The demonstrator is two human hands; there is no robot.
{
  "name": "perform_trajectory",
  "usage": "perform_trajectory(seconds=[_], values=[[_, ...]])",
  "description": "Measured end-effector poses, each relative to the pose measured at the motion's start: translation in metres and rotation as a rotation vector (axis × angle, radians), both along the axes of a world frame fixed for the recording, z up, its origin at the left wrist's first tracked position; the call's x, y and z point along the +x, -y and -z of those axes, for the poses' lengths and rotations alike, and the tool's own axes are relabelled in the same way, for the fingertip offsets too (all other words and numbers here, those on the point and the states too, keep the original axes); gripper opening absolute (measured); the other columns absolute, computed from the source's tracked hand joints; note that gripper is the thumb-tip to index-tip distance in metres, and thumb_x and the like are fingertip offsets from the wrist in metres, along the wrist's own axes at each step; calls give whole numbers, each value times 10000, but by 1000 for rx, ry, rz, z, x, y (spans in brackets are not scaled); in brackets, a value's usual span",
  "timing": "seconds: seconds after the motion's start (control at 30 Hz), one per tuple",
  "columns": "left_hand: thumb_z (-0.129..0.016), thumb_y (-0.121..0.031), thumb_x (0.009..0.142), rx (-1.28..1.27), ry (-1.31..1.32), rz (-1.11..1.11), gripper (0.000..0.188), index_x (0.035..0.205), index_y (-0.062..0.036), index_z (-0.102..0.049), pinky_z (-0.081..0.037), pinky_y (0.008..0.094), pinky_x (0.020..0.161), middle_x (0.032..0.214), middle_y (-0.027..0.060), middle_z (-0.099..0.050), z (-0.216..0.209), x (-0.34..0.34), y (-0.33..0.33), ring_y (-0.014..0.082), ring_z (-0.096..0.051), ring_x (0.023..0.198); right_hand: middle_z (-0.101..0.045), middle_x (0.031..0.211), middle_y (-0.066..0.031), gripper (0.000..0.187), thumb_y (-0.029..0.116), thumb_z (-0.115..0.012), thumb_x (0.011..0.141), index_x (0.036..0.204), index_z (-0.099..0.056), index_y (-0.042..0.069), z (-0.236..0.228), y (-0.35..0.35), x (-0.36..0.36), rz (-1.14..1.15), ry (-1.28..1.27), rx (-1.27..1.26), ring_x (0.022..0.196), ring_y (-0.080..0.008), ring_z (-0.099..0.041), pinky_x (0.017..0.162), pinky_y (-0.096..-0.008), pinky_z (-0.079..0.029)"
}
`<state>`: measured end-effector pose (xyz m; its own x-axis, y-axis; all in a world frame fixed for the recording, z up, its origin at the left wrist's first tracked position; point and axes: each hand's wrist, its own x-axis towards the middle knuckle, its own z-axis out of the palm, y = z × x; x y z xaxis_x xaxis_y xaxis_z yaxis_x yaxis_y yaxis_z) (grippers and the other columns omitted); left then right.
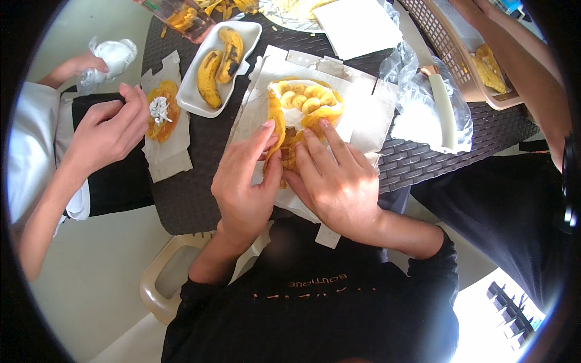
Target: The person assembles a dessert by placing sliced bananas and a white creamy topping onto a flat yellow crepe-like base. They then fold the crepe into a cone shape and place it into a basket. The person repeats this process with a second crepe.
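A golden-brown pancake (276, 118) rests on a flattened sheet of pale cardboard (366, 124) in front of me, its sides bent upward. Round banana slices (311, 95) and white cream (293, 118) fill its far end. My left hand (242, 178) pinches the left edge between thumb and fingers, lifting it. My right hand (336, 178) is closed on the right side, its fingertips pressing the folded flap beside the banana. The near end of the pancake is partly hidden by my hands.
Left of the cardboard is a white foam tray (196, 57) with two spotted bananas (209, 78). A person at left holds a white piping bag (115, 57) near another cream-topped pancake (166, 112). A knife (443, 109) lies on a plastic bag (417, 130), beside a basket (439, 45).
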<state>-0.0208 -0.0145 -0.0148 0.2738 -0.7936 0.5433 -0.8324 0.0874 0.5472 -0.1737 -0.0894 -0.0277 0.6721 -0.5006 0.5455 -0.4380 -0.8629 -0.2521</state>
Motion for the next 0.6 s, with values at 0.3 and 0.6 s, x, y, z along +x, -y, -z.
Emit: perform_trajectory(seconds=[0.3, 0.6], values=[[-749, 132, 801, 25, 110, 114, 515, 1297, 15, -676, -602, 326, 841, 1062, 166, -763, -3, -1, -1, 243, -757, 960, -730, 1168, -144, 350, 244, -813, 798, 1052, -723, 21, 0, 1, -1, -10, -2, -4, 1233, -340, -668, 812, -359, -583], [-687, 136, 841, 91, 21, 178, 476, 1306, 38, -659, -599, 346, 872, 1092, 187, -760, -6, -1, 0, 270, -760, 1000, -705, 1163, -201, 343, 203, -682, 809, 1048, -722, -41, 6, 1, 0, -27, 16, -40, 1191, -372, -656, 890, -387, -569]])
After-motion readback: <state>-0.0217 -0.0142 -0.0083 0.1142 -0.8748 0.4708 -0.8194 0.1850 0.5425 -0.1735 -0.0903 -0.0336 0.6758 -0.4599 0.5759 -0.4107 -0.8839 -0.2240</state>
